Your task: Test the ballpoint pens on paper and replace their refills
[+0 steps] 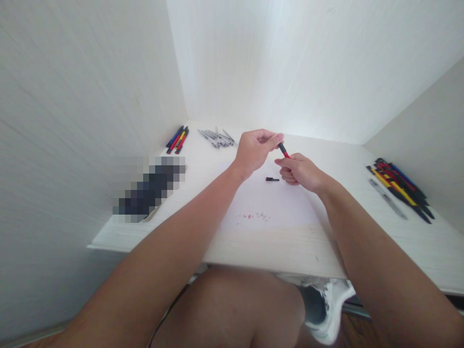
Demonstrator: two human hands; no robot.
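Note:
Above a sheet of white paper (261, 203), both hands meet at one red and black pen (283, 150). The fingertips of my left hand (254, 151) pinch its dark upper end. My right hand (300, 171) is closed around the red barrel, with the lower part hidden inside the fingers. On the paper just below the hands lies a short black piece (272, 179) with a clip and a reddish end, apart from both hands. Small red and dark marks (250, 216) show near the sheet's front edge.
At the back left lie colored pens (177, 140), beside a pile of thin clear refills (217, 137). More pens (400, 188) lie at the right near a clear-grey pen (388, 198). A pixelated dark object (150, 191) sits left. White walls (268, 63) enclose the desk.

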